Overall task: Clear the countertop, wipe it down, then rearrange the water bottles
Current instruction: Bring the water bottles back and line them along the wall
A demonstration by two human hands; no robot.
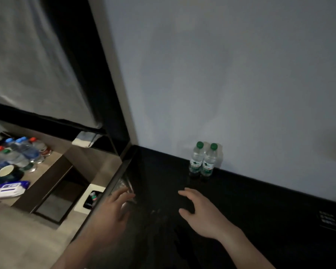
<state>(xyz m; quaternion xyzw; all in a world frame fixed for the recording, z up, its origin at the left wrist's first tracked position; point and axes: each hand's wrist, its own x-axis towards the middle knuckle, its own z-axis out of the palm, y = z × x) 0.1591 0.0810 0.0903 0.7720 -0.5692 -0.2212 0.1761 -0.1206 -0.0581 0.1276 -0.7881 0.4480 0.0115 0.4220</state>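
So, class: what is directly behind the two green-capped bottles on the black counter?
The pale wall stands right behind the bottles, above the counter. The strip of wall the bottles cover cannot be seen.

My black countertop [250,220] is glossy and smooth — it throws back a dim reflection of the two clear plastic water bottles with green caps [202,162] standing on it. Wall behind them [221,74] looks like plain matt grey paint. The lower desk off to the side [45,173] has a matt wood-look top — on it a shiny soft plastic pack of wipes [8,189] and more clear plastic bottles [23,152]. A pale cloth [85,139] hangs off a dark shelf edge.
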